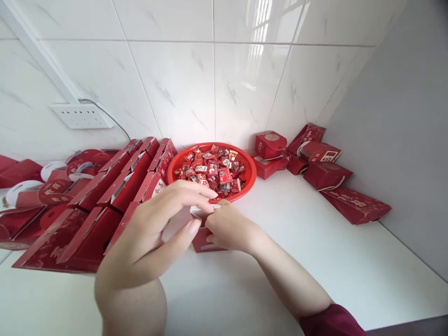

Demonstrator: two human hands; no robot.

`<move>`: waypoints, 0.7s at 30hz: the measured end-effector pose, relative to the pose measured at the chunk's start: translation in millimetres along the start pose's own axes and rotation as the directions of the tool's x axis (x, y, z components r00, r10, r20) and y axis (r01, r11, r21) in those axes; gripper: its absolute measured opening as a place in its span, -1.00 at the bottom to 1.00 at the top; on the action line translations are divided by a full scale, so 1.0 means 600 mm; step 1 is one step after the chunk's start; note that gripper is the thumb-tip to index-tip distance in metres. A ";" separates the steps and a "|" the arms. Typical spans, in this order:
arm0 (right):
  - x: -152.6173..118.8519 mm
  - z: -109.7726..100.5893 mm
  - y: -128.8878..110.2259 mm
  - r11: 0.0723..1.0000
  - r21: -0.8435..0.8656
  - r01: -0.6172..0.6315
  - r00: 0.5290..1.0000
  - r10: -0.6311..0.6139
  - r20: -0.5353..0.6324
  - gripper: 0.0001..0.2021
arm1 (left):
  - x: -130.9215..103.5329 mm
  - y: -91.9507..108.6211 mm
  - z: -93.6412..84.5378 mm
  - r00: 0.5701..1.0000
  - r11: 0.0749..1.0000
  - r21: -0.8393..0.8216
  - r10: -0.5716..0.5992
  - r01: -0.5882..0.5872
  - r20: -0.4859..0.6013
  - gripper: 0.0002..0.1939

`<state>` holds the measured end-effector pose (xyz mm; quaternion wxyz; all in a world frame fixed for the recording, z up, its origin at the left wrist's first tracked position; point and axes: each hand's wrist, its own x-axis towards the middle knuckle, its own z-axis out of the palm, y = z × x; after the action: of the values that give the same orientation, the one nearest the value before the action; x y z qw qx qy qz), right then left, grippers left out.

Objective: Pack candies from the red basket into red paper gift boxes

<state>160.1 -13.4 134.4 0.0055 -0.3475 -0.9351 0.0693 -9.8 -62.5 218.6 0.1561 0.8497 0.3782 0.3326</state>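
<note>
A small red paper gift box (200, 241) with a raised pale flap stands on the white counter, its top open. My left hand (164, 224) arches over its left side, thumb and fingers apart, the fingertips by the flap and the thumb near the box's edge. At the box's opening, my right hand (229, 226) is curled, partly covering the right side. Its fingertips are hidden, so what they hold cannot be seen. Just behind the box sits a round red plastic basket (250, 184) full of red-wrapped candies (213, 169).
Rows of open red boxes (115, 186) stand on the left, with more round-topped red boxes (52, 191) beyond. Several closed red boxes (327, 170) are piled at the back right. A socket strip (82, 115) with a cable is on the tiled wall.
</note>
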 end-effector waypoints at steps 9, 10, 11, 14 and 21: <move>-0.006 -0.005 0.008 0.999 0.007 0.046 0.998 -0.046 -0.042 -0.80 | 0.041 -0.077 0.051 0.820 0.935 0.079 -0.341 0.345 0.461 -0.64; -0.007 -0.005 0.010 0.998 -0.001 0.059 0.997 -0.059 -0.046 -0.82 | 0.040 -0.079 0.051 0.816 0.934 0.064 -0.339 0.351 0.469 -0.65; -0.007 -0.005 0.011 0.998 -0.007 0.067 0.996 -0.068 -0.052 -0.86 | 0.038 -0.080 0.052 0.812 0.931 0.054 -0.342 0.361 0.473 -0.65; -0.013 -0.010 0.009 0.998 -0.006 0.066 0.997 -0.066 -0.050 -0.92 | 0.028 -0.080 0.052 0.811 0.922 0.044 -0.360 0.384 0.462 -0.65; -0.032 -0.021 -0.013 1.000 0.006 -0.012 0.999 0.012 -0.050 -0.84 | 0.011 -0.075 0.058 0.829 0.944 0.008 -0.293 0.329 0.477 -0.57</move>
<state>170.4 -30.1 148.7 0.0294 -0.3546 -0.9324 0.0630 -7.2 -28.2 173.2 0.3269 0.8255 0.4492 0.0999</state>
